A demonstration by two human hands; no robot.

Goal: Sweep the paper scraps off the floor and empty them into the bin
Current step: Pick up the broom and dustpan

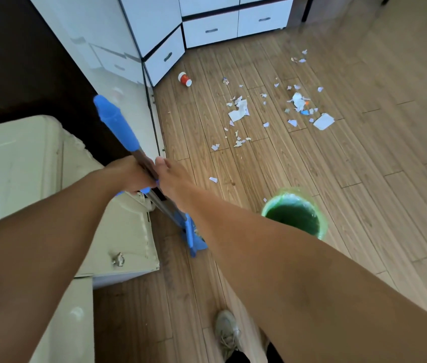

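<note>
White paper scraps (238, 112) lie scattered over the wooden floor, with a second cluster (300, 102) farther right. The green bin (295, 214) stands open on the floor to the right of my arms. My left hand (128, 174) and my right hand (169, 176) both grip the metal shaft of a blue-handled broom (118, 121). Its blue lower end (191, 237), possibly with a dustpan, rests on the floor beside the cream cabinet; my right forearm hides part of it.
A cream cabinet (50, 184) stands at the left, with white drawer units (211, 30) along the far wall. A small red-and-white container (185, 79) lies on the floor near the drawers. My shoe (226, 334) is at the bottom.
</note>
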